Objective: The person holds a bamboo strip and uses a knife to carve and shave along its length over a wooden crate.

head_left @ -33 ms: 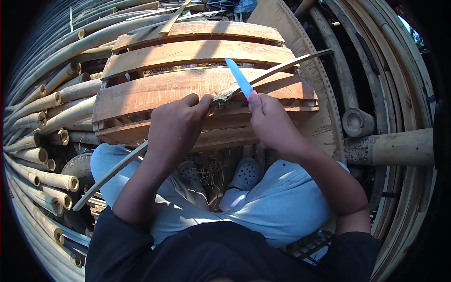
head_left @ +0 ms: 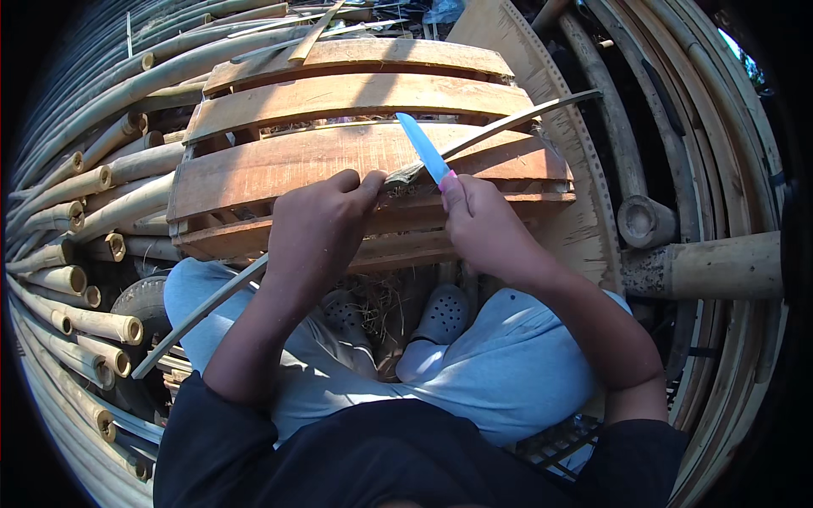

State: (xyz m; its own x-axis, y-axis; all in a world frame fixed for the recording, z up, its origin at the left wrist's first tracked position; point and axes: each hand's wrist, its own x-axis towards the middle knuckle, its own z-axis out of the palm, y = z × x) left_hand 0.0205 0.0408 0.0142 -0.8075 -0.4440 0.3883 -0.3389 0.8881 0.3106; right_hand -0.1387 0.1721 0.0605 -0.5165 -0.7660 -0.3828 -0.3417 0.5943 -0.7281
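A long, thin bamboo strip [head_left: 517,121] runs from the far right, across the slatted wooden bench, down to the lower left. My left hand [head_left: 320,222] is closed around it near its middle, above the bench's front edge. Just right of those fingers, the strip has a rough, frayed node [head_left: 405,175]. My right hand [head_left: 491,222] grips the pink handle of a knife [head_left: 426,146] with a light blue blade. That blade crosses the strip just beyond the node, its tip pointing away and to the left. Whether its edge has bitten into the strip cannot be made out.
The slatted wooden bench [head_left: 279,165] stands in front of my knees. Stacked bamboo poles [head_left: 102,330] fill the left side. At right lie a thick bamboo pole [head_left: 720,267] and long split lengths [head_left: 711,127]. A loose bamboo sliver [head_left: 315,34] rests on the far slat.
My right hand and the knife have shifted slightly left, closer to the node and my left hand. The left hand and the bamboo strip look the same.
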